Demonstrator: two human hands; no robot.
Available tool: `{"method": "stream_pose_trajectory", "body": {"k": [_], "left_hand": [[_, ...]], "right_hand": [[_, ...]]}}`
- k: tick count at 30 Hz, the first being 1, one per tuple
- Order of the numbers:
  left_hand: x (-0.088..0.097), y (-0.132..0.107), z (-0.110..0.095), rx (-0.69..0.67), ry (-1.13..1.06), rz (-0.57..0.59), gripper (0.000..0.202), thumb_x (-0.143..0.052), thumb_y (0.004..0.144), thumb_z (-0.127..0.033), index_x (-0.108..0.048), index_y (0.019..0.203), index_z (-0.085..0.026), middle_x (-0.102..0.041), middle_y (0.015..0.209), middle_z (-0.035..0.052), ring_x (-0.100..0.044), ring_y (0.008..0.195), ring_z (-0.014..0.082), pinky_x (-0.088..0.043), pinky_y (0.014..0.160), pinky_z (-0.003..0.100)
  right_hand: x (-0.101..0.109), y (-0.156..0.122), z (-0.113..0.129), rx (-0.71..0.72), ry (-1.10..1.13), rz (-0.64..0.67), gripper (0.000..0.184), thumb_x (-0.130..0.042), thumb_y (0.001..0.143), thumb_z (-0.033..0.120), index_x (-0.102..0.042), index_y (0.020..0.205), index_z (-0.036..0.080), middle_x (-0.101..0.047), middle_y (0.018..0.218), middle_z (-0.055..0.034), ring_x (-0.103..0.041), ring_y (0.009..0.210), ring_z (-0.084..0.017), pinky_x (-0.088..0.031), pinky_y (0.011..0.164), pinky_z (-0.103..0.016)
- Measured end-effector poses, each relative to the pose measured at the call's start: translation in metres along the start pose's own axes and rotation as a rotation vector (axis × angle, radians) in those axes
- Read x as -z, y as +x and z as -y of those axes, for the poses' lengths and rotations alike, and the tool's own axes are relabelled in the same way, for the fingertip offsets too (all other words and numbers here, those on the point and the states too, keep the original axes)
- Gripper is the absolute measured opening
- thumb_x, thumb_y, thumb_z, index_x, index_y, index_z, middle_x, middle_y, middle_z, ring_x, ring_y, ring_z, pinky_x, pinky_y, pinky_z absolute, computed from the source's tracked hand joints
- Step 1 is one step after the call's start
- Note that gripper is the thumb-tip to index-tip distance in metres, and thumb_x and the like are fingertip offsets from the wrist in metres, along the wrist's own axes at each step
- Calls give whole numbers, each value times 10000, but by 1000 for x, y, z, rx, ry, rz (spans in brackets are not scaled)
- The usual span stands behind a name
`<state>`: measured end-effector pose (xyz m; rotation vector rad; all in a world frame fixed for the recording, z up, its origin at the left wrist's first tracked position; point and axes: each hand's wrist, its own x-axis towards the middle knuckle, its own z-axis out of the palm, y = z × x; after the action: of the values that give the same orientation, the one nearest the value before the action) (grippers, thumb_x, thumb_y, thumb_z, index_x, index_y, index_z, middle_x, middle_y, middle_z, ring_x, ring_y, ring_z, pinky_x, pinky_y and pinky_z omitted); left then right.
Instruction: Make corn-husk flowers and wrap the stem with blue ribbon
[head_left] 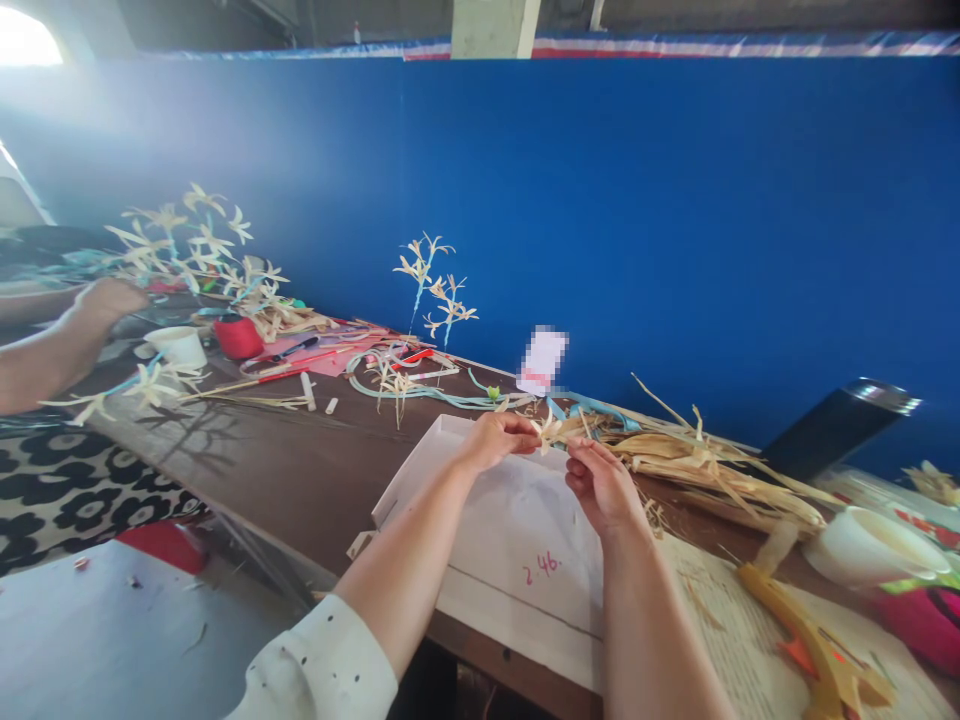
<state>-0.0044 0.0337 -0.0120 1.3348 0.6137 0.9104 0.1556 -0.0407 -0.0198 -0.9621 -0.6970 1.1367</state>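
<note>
Observed a pale dried flower [550, 428] held up over the far edge of a white box [487, 540], between both hands. Found gripping its left side with closed fingertips: left hand [496, 440]. Found pinched closed on its right side: right hand [604, 490]; cannot tell whether by petal or stem.

Judged to be fine shaping or joining of thin parts. Recommend pinching near the base, using fingertips only, and pulling gently along the length of each petal, since likely to split if bent sharply. Advise steadying with the left and making small adjustments with the right. Advise also keeping both wrists low over the box for steadiness.

Containers checked as follows. Noted pink handwriting on the box, directly below the hands; cannot tell whether closed or a shallow tray. Noted a white mug [182, 347] upright at the left, near a co-worker's hand [112, 297]; cannot make out any contents. Noted a white cup [855, 548] at the right, beside dried husks [697, 460], with a pale inner wall showing; cannot confirm anything inside. Noted a dark bottle [829, 435] appearing tilted behind the husks; cannot see inside.
</note>
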Motion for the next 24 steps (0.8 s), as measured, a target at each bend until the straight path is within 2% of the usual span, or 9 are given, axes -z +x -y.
{"method": "stream_pose_trajectory", "body": {"k": [5,10,13,24], "left_hand": [[0,2,4,9,-25,-46,338,-813,512,-322,-699,745,-106,-674,706,32,-631,672,129,-526,748,292],[-1,2,4,9,-26,-62,338,-802,553,-323,-691,780,-97,-673,660,54,-657,656,164,-544,663,302],[-1,2,5,-3,-30,-64,326,-807,546,-305,-695,771,-96,-674,661,55,-656,657,159,-542,681,297],[-1,3,8,-33,3,25,381,-803,526,-241,-716,873,-110,-693,828,63,-631,726,144,-512,744,292]], "right_hand": [[-1,0,0,-4,-16,8,237,-802,560,262,-648,724,186,-486,614,45,-359,480,-47,-225,373,-183],[-2,-1,0,-5,-26,19,218,-798,580,267,-653,718,182,-473,615,41,-354,487,-47,-237,379,-177],[-1,-1,1,2,-30,17,218,-802,581,278,-649,705,186,-472,616,34,-350,494,-54,-239,377,-178],[-3,-2,2,-3,-54,33,223,-809,579,286,-655,700,180,-449,587,35,-347,502,-58,-244,382,-173]]}}
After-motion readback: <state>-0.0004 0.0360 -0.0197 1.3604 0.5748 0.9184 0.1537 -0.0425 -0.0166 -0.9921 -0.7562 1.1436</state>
